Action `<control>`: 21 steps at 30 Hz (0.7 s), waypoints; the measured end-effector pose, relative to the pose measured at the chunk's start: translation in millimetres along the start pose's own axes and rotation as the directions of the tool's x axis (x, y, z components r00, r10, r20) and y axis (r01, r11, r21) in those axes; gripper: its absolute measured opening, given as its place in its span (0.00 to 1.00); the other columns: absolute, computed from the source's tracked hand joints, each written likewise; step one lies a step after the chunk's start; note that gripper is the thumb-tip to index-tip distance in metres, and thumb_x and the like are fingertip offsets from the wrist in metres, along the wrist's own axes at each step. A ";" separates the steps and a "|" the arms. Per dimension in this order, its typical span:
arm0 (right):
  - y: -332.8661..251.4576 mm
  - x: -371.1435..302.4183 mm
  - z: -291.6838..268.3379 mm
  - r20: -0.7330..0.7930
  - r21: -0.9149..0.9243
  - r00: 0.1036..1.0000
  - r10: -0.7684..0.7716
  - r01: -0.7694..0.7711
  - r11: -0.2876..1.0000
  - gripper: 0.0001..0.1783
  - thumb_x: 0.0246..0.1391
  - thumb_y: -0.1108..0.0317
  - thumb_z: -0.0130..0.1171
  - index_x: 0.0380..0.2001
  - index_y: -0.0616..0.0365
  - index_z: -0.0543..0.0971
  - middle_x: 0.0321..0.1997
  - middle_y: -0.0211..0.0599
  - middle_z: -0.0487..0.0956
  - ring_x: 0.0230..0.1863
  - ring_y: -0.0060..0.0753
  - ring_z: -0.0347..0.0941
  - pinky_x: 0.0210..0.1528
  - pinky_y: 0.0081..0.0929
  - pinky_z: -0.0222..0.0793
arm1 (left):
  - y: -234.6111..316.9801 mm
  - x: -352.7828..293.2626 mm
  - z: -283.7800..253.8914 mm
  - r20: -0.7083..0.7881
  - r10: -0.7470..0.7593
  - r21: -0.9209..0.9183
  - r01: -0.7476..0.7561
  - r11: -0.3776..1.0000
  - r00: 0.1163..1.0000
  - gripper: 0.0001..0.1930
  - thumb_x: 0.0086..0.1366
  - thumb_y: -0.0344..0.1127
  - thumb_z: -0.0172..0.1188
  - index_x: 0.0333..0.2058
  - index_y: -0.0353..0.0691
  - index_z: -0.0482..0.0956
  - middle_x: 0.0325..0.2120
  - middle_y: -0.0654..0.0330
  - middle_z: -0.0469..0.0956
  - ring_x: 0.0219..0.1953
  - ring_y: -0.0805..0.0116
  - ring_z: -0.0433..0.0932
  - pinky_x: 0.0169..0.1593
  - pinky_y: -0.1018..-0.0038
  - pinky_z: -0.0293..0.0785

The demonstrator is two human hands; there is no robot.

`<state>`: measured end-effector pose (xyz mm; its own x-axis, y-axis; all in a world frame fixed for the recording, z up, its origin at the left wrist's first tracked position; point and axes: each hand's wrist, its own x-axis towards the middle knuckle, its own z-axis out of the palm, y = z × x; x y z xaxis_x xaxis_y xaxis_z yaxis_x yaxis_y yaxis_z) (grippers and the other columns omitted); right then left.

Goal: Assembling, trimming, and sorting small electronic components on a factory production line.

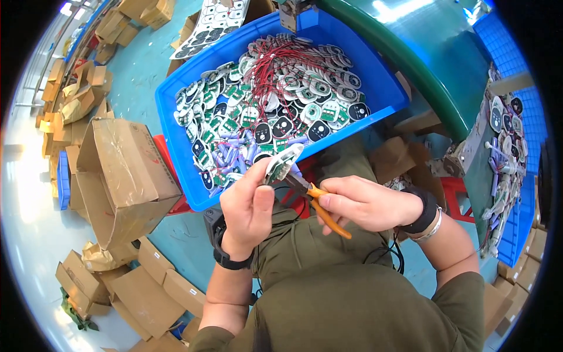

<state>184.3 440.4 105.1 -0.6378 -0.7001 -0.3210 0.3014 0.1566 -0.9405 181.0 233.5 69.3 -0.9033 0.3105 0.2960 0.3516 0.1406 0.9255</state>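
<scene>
My left hand (247, 202) pinches a white rounded plate with a green circuit board (286, 159) on it, tilted up over the near edge of a blue plastic tub (381, 73). In my right hand (369, 204) are pliers with orange handles (335, 222). Their dark jaws (298, 182) reach the underside of the board, beside a small purple part; what they grip there is hidden. Many similar circuit boards (234, 94) fill the tub, along with purple cylinders (234, 154) and a tangle of thin red wires (267, 67).
Right of the tub stands a green-edged bench (410, 64). Beyond it, a blue crate (516, 232) borders a further pile of boards (507, 141). At left lie an open cardboard box (132, 170) and flattened cartons (146, 293). A sheet of printed labels (214, 26) lies behind the tub.
</scene>
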 end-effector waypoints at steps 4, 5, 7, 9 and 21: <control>1.7 -0.8 8.6 -0.043 -0.226 0.999 0.025 -0.034 0.973 0.14 0.54 0.63 0.39 0.24 0.66 0.62 0.18 0.50 0.67 0.24 0.52 0.66 0.27 0.39 0.59 | 3.3 9.2 2.2 0.018 -0.041 -0.232 0.044 0.972 0.999 0.31 0.61 0.54 0.39 0.48 0.28 0.63 0.39 0.51 0.72 0.36 0.68 0.72 0.42 0.74 0.67; -1.9 0.5 10.0 -0.064 -0.291 0.997 0.047 -0.064 0.955 0.14 0.54 0.63 0.39 0.24 0.66 0.62 0.18 0.51 0.68 0.25 0.53 0.66 0.27 0.40 0.59 | 6.3 12.7 6.2 0.065 -0.084 -0.325 0.101 0.940 0.994 0.33 0.60 0.56 0.38 0.49 0.28 0.61 0.41 0.51 0.69 0.39 0.66 0.71 0.44 0.72 0.65; -3.4 2.4 12.5 -0.088 -0.350 0.994 0.069 -0.096 0.932 0.14 0.54 0.64 0.38 0.24 0.66 0.62 0.19 0.52 0.68 0.26 0.54 0.66 0.28 0.40 0.60 | 4.5 14.5 9.2 0.120 -0.102 -0.352 0.139 0.926 0.988 0.34 0.59 0.58 0.37 0.47 0.28 0.62 0.44 0.48 0.67 0.43 0.60 0.71 0.48 0.65 0.65; -1.2 3.0 13.6 -0.073 -0.370 0.995 0.061 -0.084 0.925 0.14 0.53 0.64 0.38 0.24 0.66 0.63 0.20 0.53 0.69 0.27 0.55 0.66 0.28 0.41 0.60 | -2.5 13.2 8.4 0.130 -0.086 -0.363 0.128 0.923 0.988 0.31 0.61 0.55 0.35 0.46 0.29 0.64 0.43 0.50 0.67 0.41 0.63 0.71 0.46 0.70 0.65; 21.1 1.8 29.8 -0.313 -0.475 0.933 -0.177 0.007 0.880 0.11 0.52 0.66 0.42 0.23 0.64 0.65 0.21 0.52 0.71 0.26 0.54 0.68 0.27 0.39 0.64 | 2.0 13.9 22.5 -0.042 -0.073 -0.111 0.068 0.991 0.996 0.22 0.66 0.43 0.31 0.40 0.30 0.68 0.38 0.51 0.70 0.38 0.63 0.73 0.42 0.69 0.69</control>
<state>210.7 421.7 88.0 -0.8704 -0.4628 -0.1682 -0.0760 0.4638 -0.8827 174.7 259.3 69.9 -0.9362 0.2595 0.2372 0.2597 0.0559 0.9641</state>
